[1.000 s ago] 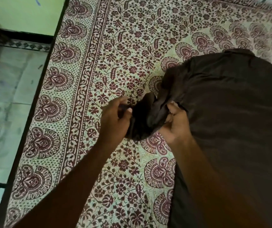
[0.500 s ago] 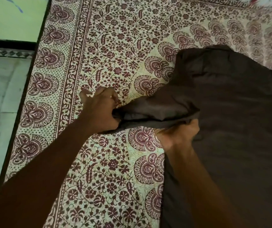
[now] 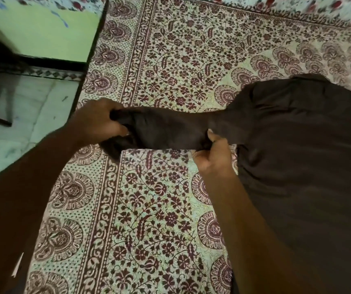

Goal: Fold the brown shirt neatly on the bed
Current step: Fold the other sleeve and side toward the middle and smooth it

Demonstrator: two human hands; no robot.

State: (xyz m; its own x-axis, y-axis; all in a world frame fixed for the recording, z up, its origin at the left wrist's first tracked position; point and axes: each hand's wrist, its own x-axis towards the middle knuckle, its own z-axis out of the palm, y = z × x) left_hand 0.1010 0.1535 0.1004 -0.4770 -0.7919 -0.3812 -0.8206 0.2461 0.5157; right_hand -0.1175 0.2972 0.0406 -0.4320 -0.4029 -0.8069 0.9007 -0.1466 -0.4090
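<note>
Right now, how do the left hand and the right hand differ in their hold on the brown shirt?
The left hand grips the end of the sleeve, near the bed's edge; the right hand grips it beside the body of the brown shirt. The left hand closes on it from the side; the right hand from below, thumb on top. Both curl round the sleeve stretched between them.

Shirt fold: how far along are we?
Early. Done: the shirt lies spread on the bed. In hand: the left hand grips the sleeve at its end and the right hand grips it near the shoulder, so the sleeve is stretched straight out sideways. Left: no fold shows yet; sleeve and body both need folding in.
</note>
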